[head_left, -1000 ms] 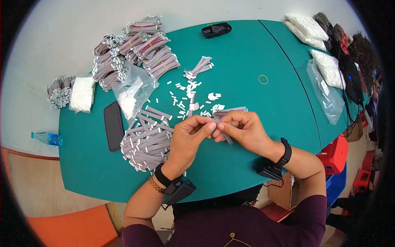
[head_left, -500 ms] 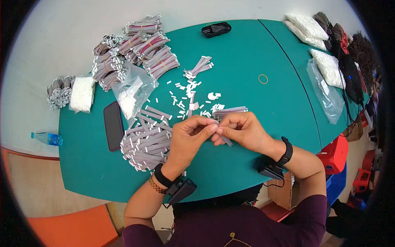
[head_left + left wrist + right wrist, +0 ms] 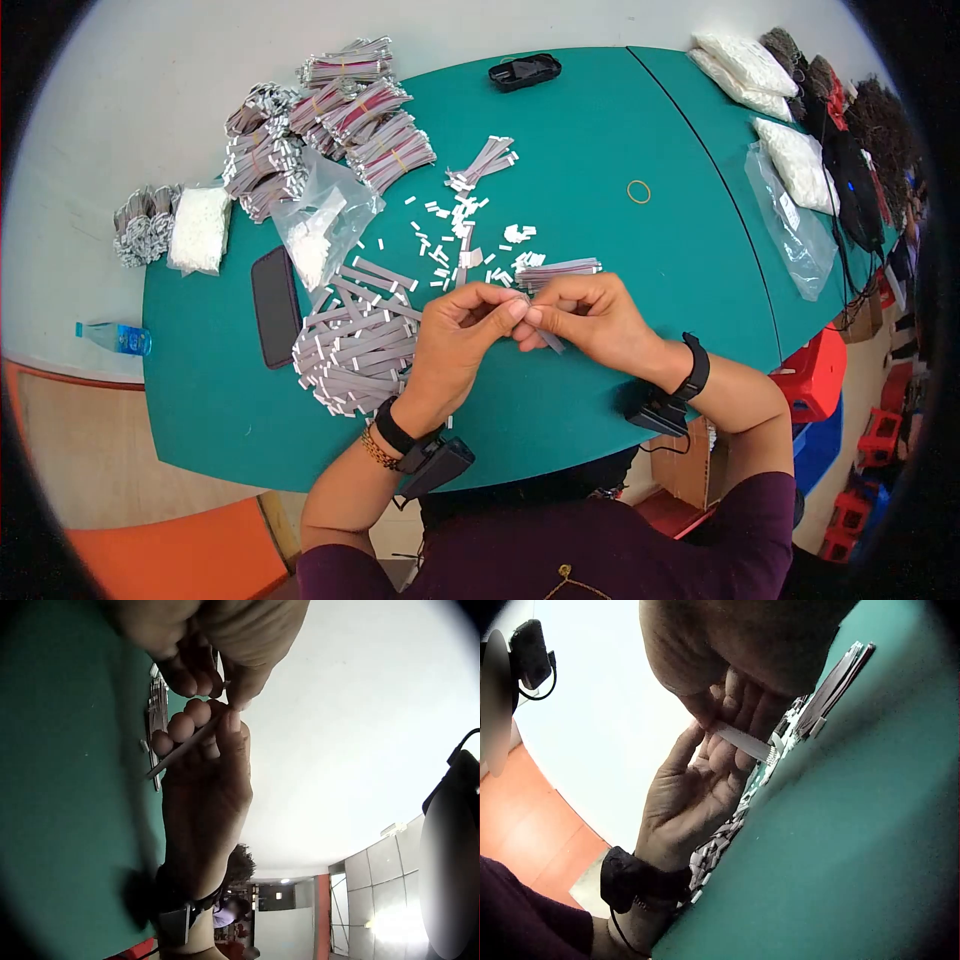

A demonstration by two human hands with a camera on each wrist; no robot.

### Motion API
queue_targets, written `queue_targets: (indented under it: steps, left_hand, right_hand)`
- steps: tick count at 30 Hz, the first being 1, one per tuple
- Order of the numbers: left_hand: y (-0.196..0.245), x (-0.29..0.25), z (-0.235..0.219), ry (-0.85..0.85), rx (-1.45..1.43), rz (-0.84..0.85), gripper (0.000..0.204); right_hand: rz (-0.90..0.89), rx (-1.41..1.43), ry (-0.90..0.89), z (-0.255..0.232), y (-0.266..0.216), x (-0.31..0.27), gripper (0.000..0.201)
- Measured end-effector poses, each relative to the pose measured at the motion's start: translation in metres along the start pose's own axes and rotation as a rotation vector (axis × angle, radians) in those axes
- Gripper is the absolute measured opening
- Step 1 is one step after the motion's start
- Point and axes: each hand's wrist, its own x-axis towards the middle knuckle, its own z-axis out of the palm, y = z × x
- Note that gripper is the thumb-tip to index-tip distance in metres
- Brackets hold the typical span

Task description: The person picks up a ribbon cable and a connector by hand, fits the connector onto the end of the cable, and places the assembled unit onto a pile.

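Both hands meet fingertip to fingertip above the near side of the table. My right hand (image 3: pixel 600 318) pinches a grey flat ribbon cable (image 3: pixel 551 341) between thumb and fingers, its free end slanting down past the palm. At the cable's upper end, my left hand (image 3: pixel 455 335) pinches with thumb and forefinger, and the fingertips hide that end. In the right wrist view the free end of the ribbon cable (image 3: pixel 746 742) shows comb-like teeth. Just beyond the hands lies a neat stack of ribbon cables (image 3: pixel 562 269); left of my left hand spreads a loose heap of them (image 3: pixel 350 350).
Small white pieces (image 3: pixel 440 250) lie scattered beyond the hands. A phone (image 3: pixel 275 307), an opened plastic bag (image 3: pixel 330 205) and banded cable bundles (image 3: pixel 385 150) occupy the left. A rubber band (image 3: pixel 639 191) lies right of centre, white-filled bags (image 3: pixel 795 168) at far right.
The hands stay in nearly the same place. The fingertips have drawn closer together around the upper end of the ribbon cable, hiding more of it.
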Motion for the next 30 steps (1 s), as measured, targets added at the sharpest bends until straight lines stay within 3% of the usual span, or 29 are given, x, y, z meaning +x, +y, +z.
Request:
queue_targets:
  steps: [26, 30]
  left_hand:
    - [0.0024, -0.0007, 0.0012, -0.011, 0.12, 0.05, 0.008]
    - [-0.0026, 0.002, -0.0041, -0.023, 0.204, 0.185, 0.008]
  right_hand:
    - [-0.001, 0.0, -0.03, -0.0004, -0.0004, -0.0014, 0.012]
    - [-0.049, -0.028, -0.028, 0.0004, 0.0013, -0.0002, 0.012]
